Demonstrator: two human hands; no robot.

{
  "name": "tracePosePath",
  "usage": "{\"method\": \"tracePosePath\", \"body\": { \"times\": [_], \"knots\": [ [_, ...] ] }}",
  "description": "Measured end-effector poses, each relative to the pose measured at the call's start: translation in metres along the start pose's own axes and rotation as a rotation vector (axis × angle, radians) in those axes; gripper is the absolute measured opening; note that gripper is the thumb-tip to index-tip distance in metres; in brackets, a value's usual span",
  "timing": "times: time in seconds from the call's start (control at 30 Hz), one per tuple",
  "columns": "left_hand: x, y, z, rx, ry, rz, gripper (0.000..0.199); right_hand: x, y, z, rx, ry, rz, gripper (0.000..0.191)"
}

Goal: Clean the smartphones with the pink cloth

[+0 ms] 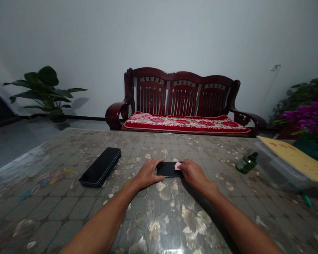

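A black smartphone (167, 169) lies flat, screen up, on the patterned tablecloth in front of me. My left hand (149, 171) grips its left end, thumb along the near edge and fingers along the far edge. Over the phone's right end, my right hand (193, 171) is closed on a small pink cloth (177, 165) that touches the screen. The right fingertips are partly hidden behind the hand. To the left lies a stack of dark phones or tablets (102, 166), apart from both hands.
Coloured rubber bands (49, 179) lie scattered at the left. A green bottle (247, 163) stands at the right beside a clear plastic box (277, 167) with a yellow sheet (296, 157) on top. Beyond the table (164, 225) is a wooden bench (181, 93), with plants on either side.
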State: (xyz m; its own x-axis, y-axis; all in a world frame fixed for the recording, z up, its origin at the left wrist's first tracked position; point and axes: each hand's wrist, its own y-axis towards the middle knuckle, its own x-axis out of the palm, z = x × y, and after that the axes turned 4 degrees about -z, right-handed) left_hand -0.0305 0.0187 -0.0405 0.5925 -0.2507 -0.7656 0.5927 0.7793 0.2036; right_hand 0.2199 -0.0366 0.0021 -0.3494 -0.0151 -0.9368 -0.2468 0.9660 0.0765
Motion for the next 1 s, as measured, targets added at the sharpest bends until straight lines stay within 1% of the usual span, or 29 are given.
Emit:
{"method": "tracePosePath", "body": {
  "times": [0.07,0.1,0.17,0.23,0.27,0.33,0.37,0.4,0.47,0.53,0.6,0.7,0.8,0.9,1.0],
  "knots": [
    [0.0,0.0,0.002,-0.001,-0.029,-0.004,0.069,0.001,-0.001,0.001,-0.003,0.294,0.039,0.023],
    [0.0,0.001,0.005,-0.008,-0.061,0.005,0.073,0.001,-0.001,0.001,0.03,0.49,0.057,0.022],
    [0.002,0.003,0.015,-0.037,-0.193,0.059,0.086,-0.002,-0.003,-0.001,0.151,0.902,0.089,0.029],
    [0.007,0.006,0.033,-0.07,-0.467,0.13,0.093,-0.007,-0.007,-0.007,0.255,1.239,0.11,0.037],
    [0.01,0.008,0.043,-0.068,-0.67,0.125,0.092,-0.01,-0.01,-0.012,0.273,1.359,0.12,0.041],
    [0.016,0.013,0.065,-0.051,-1.099,0.046,0.087,-0.015,-0.015,-0.023,0.251,1.528,0.128,0.047],
    [0.018,0.016,0.075,-0.075,-1.247,0.008,0.085,-0.017,-0.017,-0.03,0.231,1.582,0.129,0.048],
    [0.02,0.019,0.084,-0.096,-1.344,-0.004,0.083,-0.017,-0.019,-0.035,0.217,1.613,0.145,0.049],
    [0.021,0.025,0.099,-0.119,-1.458,-0.011,0.077,-0.015,-0.022,-0.045,0.208,1.614,0.182,0.048],
    [0.019,0.032,0.109,-0.129,-1.509,-0.011,0.066,-0.012,-0.023,-0.051,0.215,1.558,0.235,0.043],
    [0.019,0.037,0.114,-0.145,-1.529,-0.009,0.056,-0.011,-0.025,-0.051,0.225,1.507,0.283,0.04],
    [0.026,0.042,0.118,-0.192,-1.552,-0.017,0.051,-0.012,-0.028,-0.044,0.261,1.5,0.321,0.042],
    [0.044,0.045,0.118,-0.2,-1.603,-0.004,0.056,-0.012,-0.034,-0.033,0.319,1.534,0.357,0.045],
    [0.062,0.048,0.117,-0.181,-1.593,-0.003,0.053,-0.008,-0.039,-0.025,0.344,1.543,0.406,0.044],
    [0.07,0.051,0.113,-0.193,-1.626,-0.029,0.051,-0.009,-0.043,-0.014,0.338,1.466,0.365,0.042]
  ]
}}
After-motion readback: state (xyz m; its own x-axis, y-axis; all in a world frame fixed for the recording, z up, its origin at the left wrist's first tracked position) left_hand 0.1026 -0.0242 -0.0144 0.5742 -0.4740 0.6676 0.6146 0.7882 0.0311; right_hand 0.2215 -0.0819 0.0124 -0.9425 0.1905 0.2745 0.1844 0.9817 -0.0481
